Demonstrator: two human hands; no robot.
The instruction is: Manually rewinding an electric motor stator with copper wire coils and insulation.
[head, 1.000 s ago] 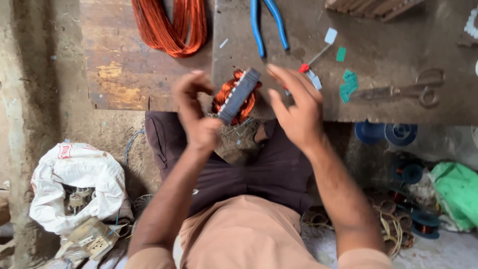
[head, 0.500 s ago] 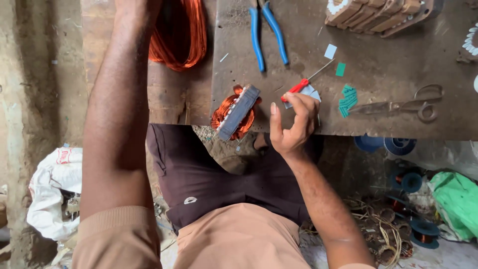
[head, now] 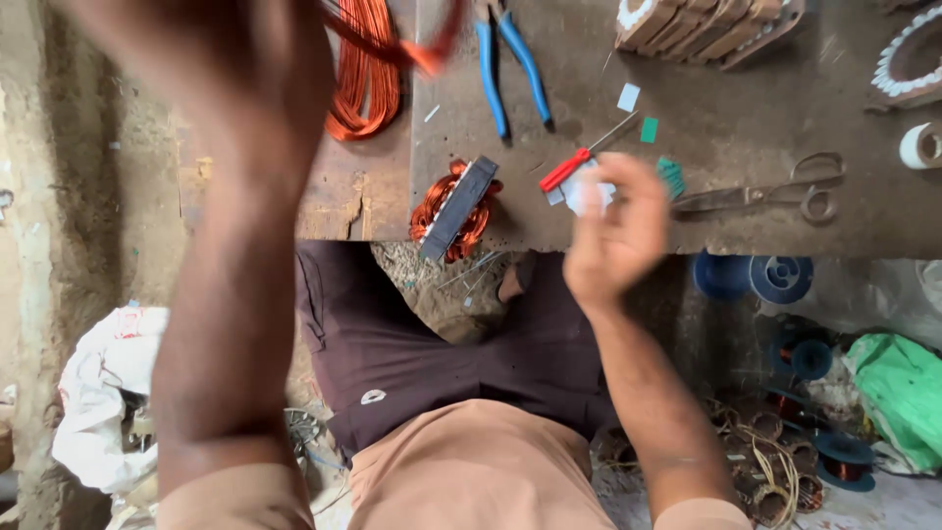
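Note:
A small motor stator [head: 453,208] with copper windings lies at the near edge of the dark work board [head: 706,226]. My right hand [head: 613,231] hovers just right of it, blurred, with its fingers closed around a small white paper slip [head: 587,194]. A red-handled screwdriver [head: 564,169] lies on the board right beside those fingers. My left hand [head: 245,69] is raised high at the top left, badly blurred, next to a coil of orange copper wire [head: 363,88]. A blurred orange streak [head: 424,51] runs from that hand; what it is stays unclear.
Blue-handled pliers [head: 510,59], scissors [head: 775,194], small green [head: 649,130] and white [head: 628,96] paper pieces, a tape roll [head: 922,145] and stacked stator cores [head: 706,25] lie on the board. Blue spools [head: 751,278], a green bag [head: 903,393] and a white bag [head: 108,393] are on the floor.
Both hands let go of the stator, which now lies on the board's edge. My left arm swung up towards the wire coil; my right hand picked up a white slip by the screwdriver.

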